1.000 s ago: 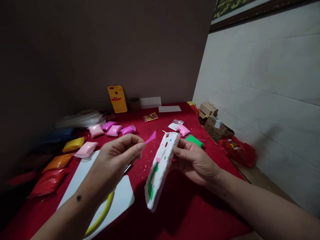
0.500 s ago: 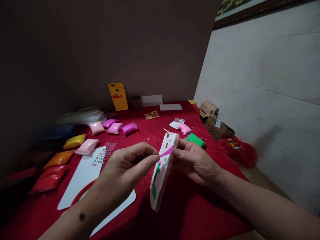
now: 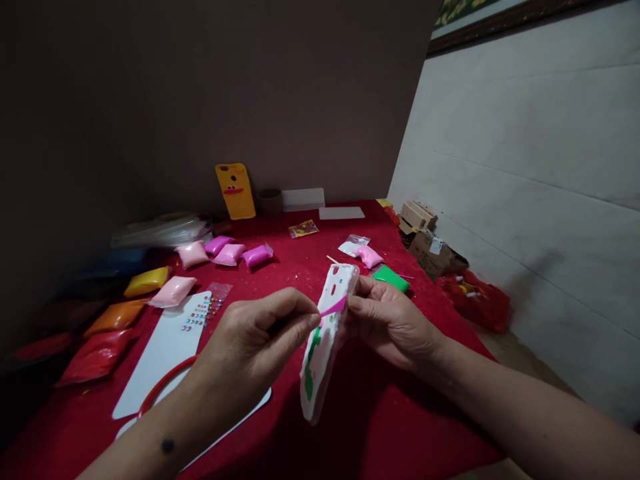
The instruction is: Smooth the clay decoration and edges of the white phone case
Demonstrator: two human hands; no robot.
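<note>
My right hand grips a white clay-covered phone case by its upper edge, held upright and tilted over the red tablecloth. The case bears a green shape low down and small coloured dots near the top. My left hand pinches a thin pink tool, whose tip rests against the face of the case, near my right fingertips.
On the red table lie several clay packets: pink, yellow, orange, red and green. A white board with stick-on gems and a red ring sits at left. A yellow phone case leans on the back wall. Cardboard boxes stand at right.
My left hand carried the pink tool from beside the case onto its face. The case turned a little more upright. My right hand kept its grip.
</note>
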